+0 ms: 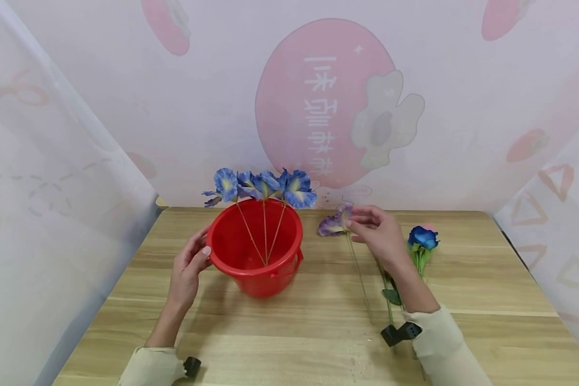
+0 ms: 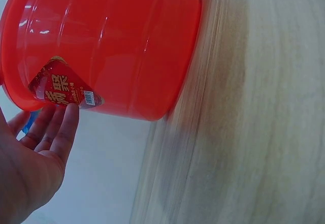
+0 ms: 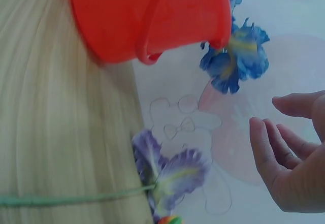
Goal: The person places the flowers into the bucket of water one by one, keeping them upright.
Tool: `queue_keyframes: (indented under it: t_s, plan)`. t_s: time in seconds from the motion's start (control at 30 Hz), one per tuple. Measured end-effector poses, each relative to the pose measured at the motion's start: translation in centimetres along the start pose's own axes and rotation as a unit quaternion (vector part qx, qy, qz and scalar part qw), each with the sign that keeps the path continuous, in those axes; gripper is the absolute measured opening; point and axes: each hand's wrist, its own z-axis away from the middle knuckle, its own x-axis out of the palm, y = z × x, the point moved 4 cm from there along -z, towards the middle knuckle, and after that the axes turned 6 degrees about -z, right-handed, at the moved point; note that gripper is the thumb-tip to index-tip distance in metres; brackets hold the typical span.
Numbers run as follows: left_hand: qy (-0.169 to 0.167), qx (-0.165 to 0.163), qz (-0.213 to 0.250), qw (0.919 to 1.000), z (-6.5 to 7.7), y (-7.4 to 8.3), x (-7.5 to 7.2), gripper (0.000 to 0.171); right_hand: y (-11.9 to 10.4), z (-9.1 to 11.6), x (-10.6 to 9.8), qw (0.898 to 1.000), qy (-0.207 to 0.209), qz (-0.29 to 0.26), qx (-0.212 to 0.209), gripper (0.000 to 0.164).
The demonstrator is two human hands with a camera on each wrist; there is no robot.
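Observation:
A red bucket (image 1: 258,281) stands on the table, with several blue irises (image 1: 296,187) leaning in it, their heads above the far rim. My left hand (image 1: 188,271) touches the bucket's left side, thumb at the rim. Its fingers (image 2: 66,132) stretch against the outer wall beside a dark red label (image 2: 63,84) in the left wrist view. A purple iris (image 1: 335,222) with a long thin stem lies right of the bucket. Over its head hovers my right hand (image 1: 378,233); the right wrist view shows a gap between thumb and fingers, with nothing held.
To the right, a blue rose (image 1: 423,237) lies with a bit of pink bloom behind it. Stems and a green leaf (image 1: 392,296) run partly under my right forearm. A printed cloth wall (image 1: 212,118) rises behind the wooden table (image 1: 294,354).

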Motion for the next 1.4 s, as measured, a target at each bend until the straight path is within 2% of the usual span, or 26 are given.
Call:
queue_keyframes:
  t_s: [0.3, 0.57, 0.83, 1.4]
  plan:
    - [-0.001, -0.005, 0.000, 1.0000, 0.0, 0.1, 0.0, 0.047, 2.1, -0.5, -1.8, 1.000, 0.000, 0.008, 0.026, 0.047]
    - [-0.001, -0.008, -0.003, 1.0000, 0.0, 0.1, 0.0, 0.048, 4.4, -1.1, -2.4, 0.998, -0.004, 0.033, 0.048, 0.043]
    - [-0.003, -0.008, -0.007, 0.9999, 0.0, 0.1, -0.1, 0.048, 6.1, -1.3, -2.3, 0.994, -0.030, 0.067, 0.078, 0.051]
    - [-0.005, -0.006, -0.004, 1.0000, 0.0, 0.1, -0.1, 0.048, 8.8, -2.1, -1.6, 0.985, -0.052, 0.122, 0.113, 0.044]
